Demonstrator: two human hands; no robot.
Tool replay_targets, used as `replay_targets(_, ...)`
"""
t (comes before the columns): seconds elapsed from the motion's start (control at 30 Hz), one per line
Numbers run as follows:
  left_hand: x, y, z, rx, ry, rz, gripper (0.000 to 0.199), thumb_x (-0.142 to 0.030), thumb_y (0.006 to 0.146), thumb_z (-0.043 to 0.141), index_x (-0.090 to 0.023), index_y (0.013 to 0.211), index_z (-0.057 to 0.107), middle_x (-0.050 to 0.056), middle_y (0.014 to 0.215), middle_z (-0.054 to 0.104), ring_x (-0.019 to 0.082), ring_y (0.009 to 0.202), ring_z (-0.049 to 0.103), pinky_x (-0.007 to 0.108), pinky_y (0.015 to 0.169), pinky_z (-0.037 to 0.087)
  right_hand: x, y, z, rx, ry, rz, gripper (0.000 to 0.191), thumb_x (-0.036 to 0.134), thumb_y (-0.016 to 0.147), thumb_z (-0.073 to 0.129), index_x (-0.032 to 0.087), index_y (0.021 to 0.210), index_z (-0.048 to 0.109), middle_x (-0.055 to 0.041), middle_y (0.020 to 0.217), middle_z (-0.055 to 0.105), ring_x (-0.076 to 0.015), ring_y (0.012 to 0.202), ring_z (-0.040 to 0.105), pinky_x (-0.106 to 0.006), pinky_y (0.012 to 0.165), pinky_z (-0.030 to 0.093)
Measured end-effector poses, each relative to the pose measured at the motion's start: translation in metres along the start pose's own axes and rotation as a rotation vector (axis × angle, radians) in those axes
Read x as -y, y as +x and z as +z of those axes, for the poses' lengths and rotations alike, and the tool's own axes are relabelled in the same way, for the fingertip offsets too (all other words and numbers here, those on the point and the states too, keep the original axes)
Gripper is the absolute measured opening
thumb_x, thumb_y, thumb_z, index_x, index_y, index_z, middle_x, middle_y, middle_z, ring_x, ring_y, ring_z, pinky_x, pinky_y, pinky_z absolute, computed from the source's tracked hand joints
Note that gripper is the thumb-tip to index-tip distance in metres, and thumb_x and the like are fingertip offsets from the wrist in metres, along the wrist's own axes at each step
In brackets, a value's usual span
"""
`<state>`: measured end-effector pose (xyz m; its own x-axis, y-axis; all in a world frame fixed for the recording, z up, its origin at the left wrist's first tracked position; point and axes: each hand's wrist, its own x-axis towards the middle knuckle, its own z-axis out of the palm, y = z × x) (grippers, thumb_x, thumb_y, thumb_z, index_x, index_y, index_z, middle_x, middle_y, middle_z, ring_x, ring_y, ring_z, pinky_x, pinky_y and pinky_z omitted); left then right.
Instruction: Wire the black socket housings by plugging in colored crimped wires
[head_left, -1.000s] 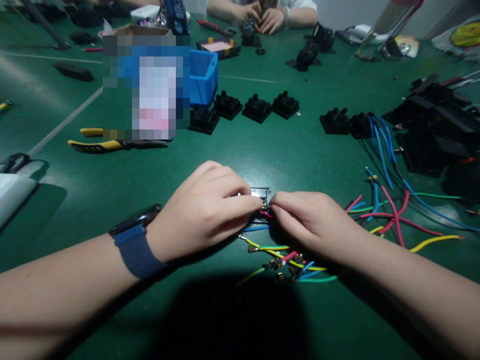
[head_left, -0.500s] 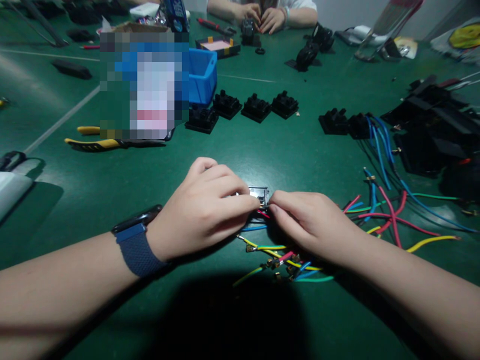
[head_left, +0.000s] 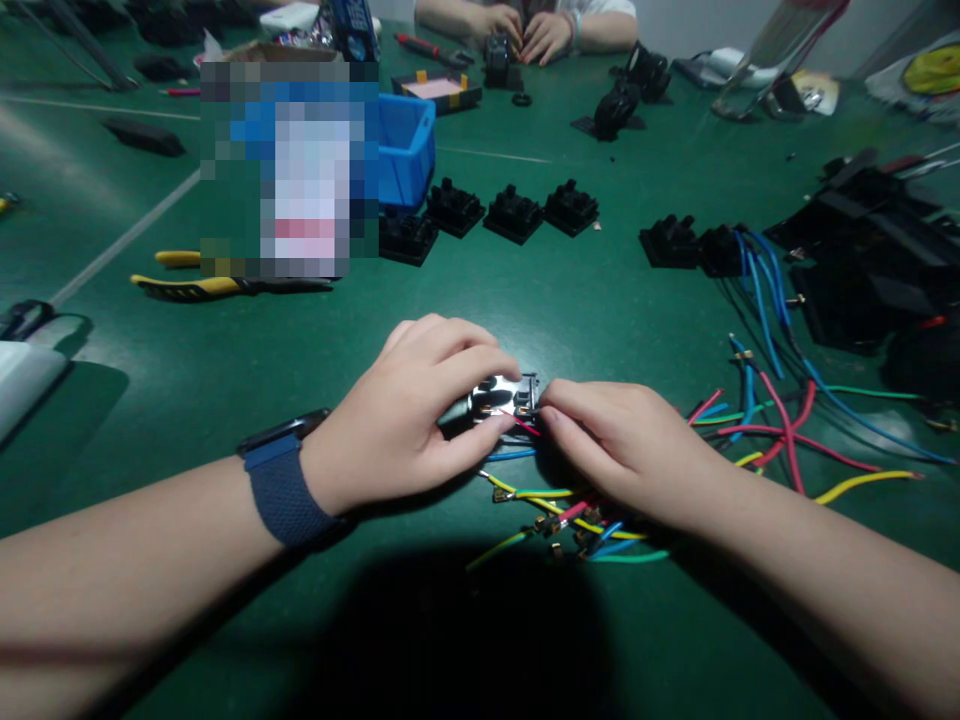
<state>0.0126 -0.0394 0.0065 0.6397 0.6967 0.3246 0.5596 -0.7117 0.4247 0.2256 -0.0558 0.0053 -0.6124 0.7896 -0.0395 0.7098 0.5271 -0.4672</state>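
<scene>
In the middle of the table lies a small black plastic housing [head_left: 514, 392] with shiny inner faces and brass-coloured contacts. My left hand [head_left: 427, 405] curves over its left side, fingers along the far edge and thumb along the near edge. At its right end, my right hand [head_left: 592, 420] is closed with thumb and forefinger pinched against the edge; what lies between the fingertips is hidden. A thin red wire [head_left: 526, 426] slants from the housing toward my right fingertips. Just below run a blue wire [head_left: 510, 456] and a loose bundle of coloured wires with brass terminals [head_left: 570, 515].
Several black sockets [head_left: 513, 213] stand in a row behind my hands, near a blue bin [head_left: 409, 150]. Yellow-handled pliers [head_left: 202, 288] lie at left. More wires [head_left: 787, 435] and black parts [head_left: 847, 290] spread at right. Across the table are another person's hands [head_left: 544, 38].
My left thumb and forefinger have spread apart and the hand has shifted slightly right, uncovering more of the housing. My right hand has stayed nearly still.
</scene>
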Motion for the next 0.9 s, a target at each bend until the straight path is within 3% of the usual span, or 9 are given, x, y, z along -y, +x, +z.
replay_targets(0.13,0.0025,-0.0001,0.0023,0.083,-0.028,0.003,0.032,-0.032,0.085,0.056,-0.018,0.114,0.055,0.006,0.114,0.060,0.020,0.105,0.052,0.036,0.090,0.038,-0.0003,-0.0001,-0.0002,-0.003,0.002,-0.005,0.020,0.026,0.093,0.033,0.020,0.079,0.046,0.0009,0.066,0.052,-0.0124,0.058,0.046,-0.025,0.058,0.031)
replay_targets(0.27,0.0044,0.0002,0.0042,0.107,-0.020,-0.005,0.026,-0.031,0.087,0.053,-0.020,0.109,0.059,0.004,0.109,0.063,0.019,0.100,0.054,0.035,0.087,0.038,0.0007,-0.0014,-0.0008,-0.029,0.021,0.012,0.017,0.026,0.093,0.035,0.020,0.084,0.048,0.0007,0.069,0.054,-0.0124,0.060,0.048,-0.025,0.057,0.032)
replay_targets(0.5,0.0022,0.0008,0.0020,0.106,-0.012,-0.020,0.024,-0.028,0.085,0.053,-0.020,0.107,0.060,0.003,0.106,0.063,0.019,0.098,0.054,0.036,0.086,0.038,0.0002,-0.0038,-0.0013,-0.104,0.072,0.013,0.004,0.022,0.089,0.043,0.020,0.089,0.046,0.0021,0.071,0.054,-0.0111,0.059,0.048,-0.023,0.055,0.033)
replay_targets(0.9,0.0014,-0.0006,-0.0021,0.065,0.006,-0.092,0.026,-0.021,0.081,0.048,-0.017,0.105,0.058,0.004,0.106,0.062,0.022,0.100,0.053,0.038,0.088,0.037,-0.0021,-0.0044,-0.0005,-0.200,0.084,0.055,0.006,0.018,0.083,0.047,0.021,0.088,0.047,0.0024,0.072,0.055,-0.0118,0.062,0.049,-0.024,0.057,0.036)
